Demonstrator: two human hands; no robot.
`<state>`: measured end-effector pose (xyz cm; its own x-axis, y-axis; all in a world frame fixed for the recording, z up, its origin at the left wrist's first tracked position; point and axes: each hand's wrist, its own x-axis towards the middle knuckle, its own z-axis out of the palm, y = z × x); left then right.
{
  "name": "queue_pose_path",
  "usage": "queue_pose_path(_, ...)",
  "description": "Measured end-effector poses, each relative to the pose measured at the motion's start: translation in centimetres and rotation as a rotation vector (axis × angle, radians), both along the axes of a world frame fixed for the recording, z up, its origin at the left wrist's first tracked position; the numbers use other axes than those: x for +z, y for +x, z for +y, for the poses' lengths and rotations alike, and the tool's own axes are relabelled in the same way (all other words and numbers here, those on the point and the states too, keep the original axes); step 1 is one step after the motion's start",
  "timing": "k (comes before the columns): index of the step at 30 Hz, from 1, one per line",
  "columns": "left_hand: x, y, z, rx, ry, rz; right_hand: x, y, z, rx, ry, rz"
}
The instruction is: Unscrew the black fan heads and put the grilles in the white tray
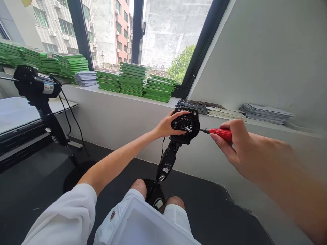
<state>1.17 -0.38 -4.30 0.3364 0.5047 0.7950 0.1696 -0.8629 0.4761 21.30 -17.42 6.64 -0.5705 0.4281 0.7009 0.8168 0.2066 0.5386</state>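
In the head view, a black pedestal fan (pixel 193 133) stands before me with no blades or grille on it. Its bare metal shaft points toward me from the round motor housing. My left hand (pixel 165 128) is closed around the left side of that housing, thumb and fingers spread over its front rim. My right hand (pixel 236 141) grips a red-handled screwdriver (pixel 220 133), held level. The screwdriver's tip meets the right edge of the housing; whether it sits in a screw I cannot tell. Below is the fan's column with a control box (pixel 166 167).
A white plastic tray (pixel 150 224) rests on my lap. Another bladeless black fan (pixel 28 85) stands at left beside a table (pixel 68 104). Stacks of green booklets (pixel 133 80) line the windowsill, with dark sheets (pixel 201 106) and grey papers (pixel 267 114) farther right.
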Motion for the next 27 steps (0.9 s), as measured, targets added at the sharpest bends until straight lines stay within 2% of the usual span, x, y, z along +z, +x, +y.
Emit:
queue_pose_path(5,-0.2,0.0,0.1,-0.015,0.023,-0.024,0.2,0.7,0.1,0.102,-0.088,-0.041)
queue_pose_path(8,-0.2,-0.1,0.0,0.001,0.006,-0.006,0.3,1.0,0.0,0.092,-0.162,-0.043)
queue_pose_path(10,-0.2,-0.1,-0.2,0.007,-0.008,0.003,0.5,0.8,-0.3,0.031,-0.168,-0.037)
queue_pose_path(14,0.0,-0.1,-0.3,-0.006,-0.009,-0.005,0.7,-0.2,-0.7,-0.184,-0.127,0.036)
queue_pose_path(17,0.0,-0.1,-0.3,-0.012,-0.002,-0.009,0.7,-0.7,-0.9,-0.242,-0.14,0.068)
queue_pose_path(20,-0.1,-0.1,-0.4,-0.002,-0.003,0.004,0.5,-0.6,-0.9,-0.168,-0.144,0.081)
queue_pose_path(24,-0.1,-0.1,-0.4,-0.011,-0.01,-0.005,0.4,0.2,-0.4,0.044,-0.158,0.047)
queue_pose_path(27,-0.1,0.0,-0.3,-0.016,-0.018,-0.017,0.4,0.8,-0.1,0.09,-0.175,0.002)
